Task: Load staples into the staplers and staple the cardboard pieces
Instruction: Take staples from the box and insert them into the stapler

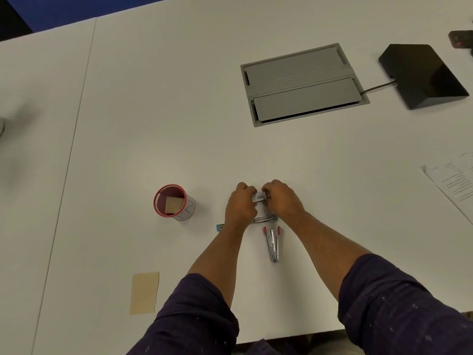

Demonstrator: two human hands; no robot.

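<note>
My left hand point(240, 203) and my right hand point(282, 199) meet over the table and together pinch a small grey staple box point(259, 196). Just below them lies a blue stapler point(263, 219), opened out flat and partly hidden under my left wrist; its blue end point(219, 227) shows at the left. A red-tipped metal stapler point(273, 243) lies open in a narrow V between my forearms. A tan cardboard piece point(144, 293) lies flat at the lower left. Another cardboard piece point(174, 204) stands inside a red-rimmed cup point(167, 188).
A grey cable hatch point(303, 83) is set into the white table at the back right. A black device point(422, 75) with a cord sits beside it. Printed papers point(454, 183) lie at the right edge. The table's near edge point(281, 338) runs below my arms.
</note>
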